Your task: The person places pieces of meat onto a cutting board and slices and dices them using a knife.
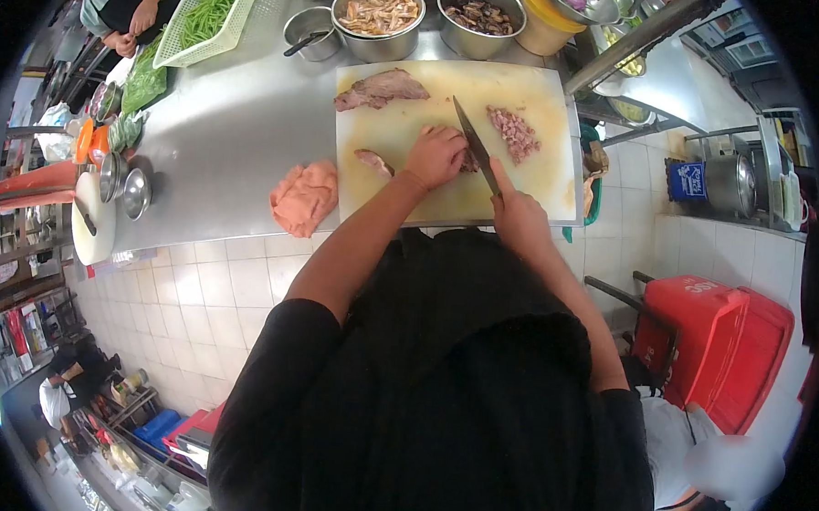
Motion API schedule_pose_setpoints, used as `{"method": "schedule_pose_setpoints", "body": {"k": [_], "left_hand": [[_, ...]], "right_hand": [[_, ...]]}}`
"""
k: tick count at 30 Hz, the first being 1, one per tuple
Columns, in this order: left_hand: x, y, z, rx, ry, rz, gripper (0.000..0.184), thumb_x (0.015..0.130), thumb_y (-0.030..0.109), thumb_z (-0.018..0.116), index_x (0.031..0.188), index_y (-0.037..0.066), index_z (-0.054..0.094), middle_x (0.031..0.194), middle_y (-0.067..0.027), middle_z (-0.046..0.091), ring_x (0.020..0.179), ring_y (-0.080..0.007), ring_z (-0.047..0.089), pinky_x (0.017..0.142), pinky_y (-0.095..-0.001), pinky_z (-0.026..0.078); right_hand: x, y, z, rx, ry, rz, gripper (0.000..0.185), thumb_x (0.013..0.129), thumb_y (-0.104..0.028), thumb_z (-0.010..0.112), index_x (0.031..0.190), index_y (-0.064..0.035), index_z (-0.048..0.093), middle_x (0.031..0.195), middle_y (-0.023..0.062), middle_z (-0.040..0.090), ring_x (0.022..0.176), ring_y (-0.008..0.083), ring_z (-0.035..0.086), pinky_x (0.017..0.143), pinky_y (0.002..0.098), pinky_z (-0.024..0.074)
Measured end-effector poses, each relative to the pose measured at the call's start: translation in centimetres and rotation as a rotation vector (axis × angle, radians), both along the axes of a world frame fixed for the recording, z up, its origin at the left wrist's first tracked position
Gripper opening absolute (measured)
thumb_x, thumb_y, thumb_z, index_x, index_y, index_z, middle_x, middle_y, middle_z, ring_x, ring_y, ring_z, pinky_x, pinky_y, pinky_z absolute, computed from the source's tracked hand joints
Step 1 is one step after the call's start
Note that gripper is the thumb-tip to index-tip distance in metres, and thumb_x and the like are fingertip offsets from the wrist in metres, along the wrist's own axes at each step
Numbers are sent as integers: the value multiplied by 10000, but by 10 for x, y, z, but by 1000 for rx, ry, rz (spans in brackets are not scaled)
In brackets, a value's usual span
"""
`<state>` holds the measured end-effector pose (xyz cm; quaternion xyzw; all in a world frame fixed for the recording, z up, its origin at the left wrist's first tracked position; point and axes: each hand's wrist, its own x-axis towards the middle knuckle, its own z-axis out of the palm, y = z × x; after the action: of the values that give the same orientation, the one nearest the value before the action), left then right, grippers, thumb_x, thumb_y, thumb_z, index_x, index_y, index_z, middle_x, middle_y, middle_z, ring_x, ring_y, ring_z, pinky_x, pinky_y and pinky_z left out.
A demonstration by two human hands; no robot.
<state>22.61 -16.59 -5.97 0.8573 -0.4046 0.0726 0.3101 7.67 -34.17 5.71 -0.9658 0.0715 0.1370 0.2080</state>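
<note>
My right hand (521, 215) is wrapped round the handle of a kitchen knife (474, 141), whose blade points away from me over the cutting board (397, 132). Fingers curled, my left hand (437, 156) presses on a piece of meat (469, 162) just left of the blade; most of that piece is hidden. To the right of the knife lies a pile of diced meat (513, 135). A large chunk of meat (382, 89) rests at the board's far left, and a smaller slice (374, 162) sits beside my left wrist.
A crumpled pink cloth (303, 198) lies left of the board on the steel table (204, 146). Behind the board stand metal pots (481, 21) of chopped food. Green beans fill a white basket (241, 24) near another person's hands (131, 33). Red bins (698, 341) stand right.
</note>
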Motion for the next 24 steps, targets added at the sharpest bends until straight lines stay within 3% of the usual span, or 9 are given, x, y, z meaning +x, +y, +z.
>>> {"method": "schedule_pose_setpoints", "body": {"k": [9,12,15,18,24], "left_hand": [[1,-7,8,-26,23,56,138,889,164,678,1001,167,758,1013,-49,675,1032,-268,655,931,-459,442],[4,-9,7,-43,17,68,191,888,166,692,1068,148,753,1048,-79,687,1056,-307,663,934,-478,463],[12,-12,4,106,18,14,188,886,165,693,1063,147,752,1002,-89,690,1014,-322,675,926,-484,474],[12,-15,3,56,51,36,65,896,176,678,919,166,738,957,-68,685,1005,-290,680,911,-467,466],[12,-10,6,88,51,2,45,850,145,683,891,164,682,910,-58,672,952,-286,675,868,-465,462]], "right_hand": [[-8,-26,-16,221,-56,-185,720,1011,-116,630,1670,-227,361,991,318,735,922,520,707,808,561,554],[-12,-30,-31,264,-116,-158,761,1005,-146,646,1682,-245,314,918,321,729,879,527,706,791,599,555],[-13,-31,-26,266,-132,-171,754,1001,-147,653,1675,-238,329,908,322,726,885,523,707,786,593,557],[-19,-35,-27,293,-188,-146,745,1001,-151,657,1670,-237,341,904,321,726,878,523,707,782,596,556],[-24,-23,-11,226,-73,-140,729,1007,-120,641,1669,-204,348,967,330,725,928,533,699,811,580,553]]}}
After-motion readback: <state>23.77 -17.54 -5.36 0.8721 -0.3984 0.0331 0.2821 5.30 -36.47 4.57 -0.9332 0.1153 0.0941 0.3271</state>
